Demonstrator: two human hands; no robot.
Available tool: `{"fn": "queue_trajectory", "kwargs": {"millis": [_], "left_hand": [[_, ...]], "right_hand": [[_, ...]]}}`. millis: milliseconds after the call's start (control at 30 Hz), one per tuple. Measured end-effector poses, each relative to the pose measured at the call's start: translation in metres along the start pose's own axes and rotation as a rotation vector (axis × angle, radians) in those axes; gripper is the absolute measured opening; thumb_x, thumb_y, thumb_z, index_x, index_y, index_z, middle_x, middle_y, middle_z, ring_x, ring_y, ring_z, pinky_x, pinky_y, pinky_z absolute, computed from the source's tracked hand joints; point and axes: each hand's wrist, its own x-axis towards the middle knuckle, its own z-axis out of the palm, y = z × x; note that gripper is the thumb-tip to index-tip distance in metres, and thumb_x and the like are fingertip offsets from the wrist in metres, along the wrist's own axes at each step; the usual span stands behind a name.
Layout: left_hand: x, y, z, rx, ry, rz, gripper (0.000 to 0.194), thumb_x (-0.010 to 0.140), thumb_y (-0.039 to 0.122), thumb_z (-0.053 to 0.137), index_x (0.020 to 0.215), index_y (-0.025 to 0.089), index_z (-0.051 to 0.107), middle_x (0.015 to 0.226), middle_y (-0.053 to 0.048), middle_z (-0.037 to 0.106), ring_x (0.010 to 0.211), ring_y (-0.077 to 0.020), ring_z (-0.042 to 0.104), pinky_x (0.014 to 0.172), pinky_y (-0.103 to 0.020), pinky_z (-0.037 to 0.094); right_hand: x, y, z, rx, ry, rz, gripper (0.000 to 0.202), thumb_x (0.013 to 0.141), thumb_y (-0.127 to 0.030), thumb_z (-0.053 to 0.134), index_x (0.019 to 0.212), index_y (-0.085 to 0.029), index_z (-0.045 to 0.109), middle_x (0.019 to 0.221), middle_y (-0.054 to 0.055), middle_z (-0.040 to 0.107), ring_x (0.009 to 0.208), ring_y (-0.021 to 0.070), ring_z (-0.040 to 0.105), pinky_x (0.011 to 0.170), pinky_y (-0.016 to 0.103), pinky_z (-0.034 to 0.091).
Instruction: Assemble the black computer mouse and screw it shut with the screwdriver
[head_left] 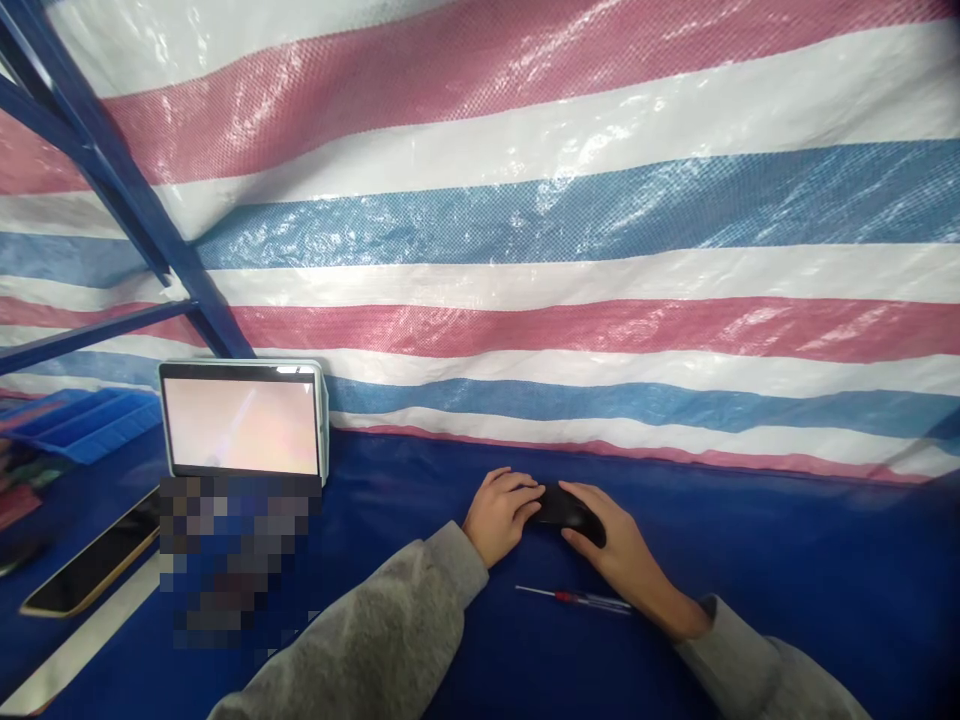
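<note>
The left hand (501, 515) and right hand (621, 545) clasp opposite ends of a black mouse-shaped object (564, 510) at the blue table (787, 560), beyond a screwdriver (564, 597); small markings (294, 370) on the tablet (240, 425) are unreadable.

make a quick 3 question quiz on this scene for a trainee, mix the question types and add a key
1. Which thing do the left hand and right hand both touch?
a) the phone
b) the black mouse
c) the blue tray

2. True or false: the screwdriver lies on the table, held by neither hand.

3. Fill in: in the picture, the tablet stands to the ____ of the black mouse.

Key: 1 b; 2 true; 3 left.
</note>
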Motion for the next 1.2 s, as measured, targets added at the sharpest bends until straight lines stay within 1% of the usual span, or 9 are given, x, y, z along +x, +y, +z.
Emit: {"fn": "queue_trajectory", "kwargs": {"millis": [100, 233, 400, 600, 800, 1067, 1200], "left_hand": [[-0.0019, -0.0044, 0.0012, -0.022, 0.027, 0.029, 0.02, 0.093, 0.015, 0.053, 0.106, 0.021, 0.068, 0.104, -0.004, 0.073, 0.103, -0.0189, 0.067, 0.106, -0.046, 0.042], [-0.0025, -0.0069, 0.0015, -0.033, 0.074, 0.069, 0.017, 0.093, 0.018, 0.054, 0.098, 0.019, 0.07, 0.1, -0.005, 0.075, 0.099, -0.0198, 0.07, 0.104, -0.046, 0.044], [-0.0014, -0.0054, 0.0014, -0.042, 0.124, 0.036, 0.015, 0.09, 0.02, 0.059, 0.086, 0.02, 0.073, 0.092, -0.005, 0.076, 0.093, -0.0211, 0.071, 0.1, -0.047, 0.047], [0.0008, -0.0022, -0.0017, -0.044, 0.095, 0.015, 0.01, 0.087, 0.018, 0.064, 0.085, 0.021, 0.074, 0.092, -0.003, 0.076, 0.1, -0.0212, 0.068, 0.097, -0.044, 0.047], [0.001, -0.0021, -0.0018, -0.058, 0.102, 0.026, 0.015, 0.09, 0.021, 0.06, 0.084, 0.02, 0.073, 0.092, -0.005, 0.075, 0.097, -0.0212, 0.069, 0.094, -0.043, 0.048], [0.0015, -0.0002, -0.0026, -0.03, 0.057, -0.004, 0.012, 0.09, 0.019, 0.058, 0.085, 0.02, 0.07, 0.092, -0.003, 0.074, 0.091, -0.018, 0.069, 0.098, -0.041, 0.046], [0.0023, 0.0007, -0.0041, -0.06, 0.054, -0.017, 0.01, 0.089, 0.018, 0.06, 0.084, 0.019, 0.069, 0.092, -0.003, 0.074, 0.089, -0.0187, 0.068, 0.093, -0.04, 0.047]], "right_hand": [[-0.0005, -0.0003, 0.0006, -0.016, 0.001, -0.001, 0.047, 0.083, -0.037, 0.058, 0.127, -0.023, 0.055, 0.128, 0.011, 0.059, 0.117, 0.0286, 0.055, 0.102, 0.049, 0.042], [-0.0009, 0.0008, 0.0022, -0.049, 0.008, -0.003, 0.048, 0.083, -0.037, 0.057, 0.128, -0.022, 0.053, 0.127, 0.011, 0.059, 0.117, 0.0283, 0.055, 0.102, 0.048, 0.042], [-0.0008, 0.001, 0.0032, -0.074, 0.027, -0.011, 0.047, 0.082, -0.038, 0.056, 0.127, -0.023, 0.055, 0.126, 0.01, 0.061, 0.117, 0.0284, 0.056, 0.1, 0.048, 0.043], [-0.0005, 0.001, 0.003, -0.076, 0.022, -0.009, 0.048, 0.082, -0.038, 0.056, 0.127, -0.022, 0.054, 0.126, 0.011, 0.06, 0.118, 0.0286, 0.055, 0.101, 0.048, 0.042], [-0.0009, 0.0005, 0.004, -0.079, 0.023, -0.003, 0.047, 0.082, -0.036, 0.056, 0.127, -0.023, 0.054, 0.126, 0.01, 0.06, 0.117, 0.0276, 0.055, 0.101, 0.047, 0.043], [-0.001, -0.0002, 0.0036, -0.083, 0.023, -0.006, 0.046, 0.083, -0.038, 0.056, 0.127, -0.023, 0.054, 0.126, 0.01, 0.06, 0.117, 0.0284, 0.055, 0.101, 0.049, 0.042], [-0.0011, 0.0004, 0.0034, -0.081, 0.028, -0.013, 0.047, 0.083, -0.039, 0.056, 0.127, -0.022, 0.054, 0.125, 0.011, 0.06, 0.117, 0.0285, 0.055, 0.101, 0.048, 0.042]]}}
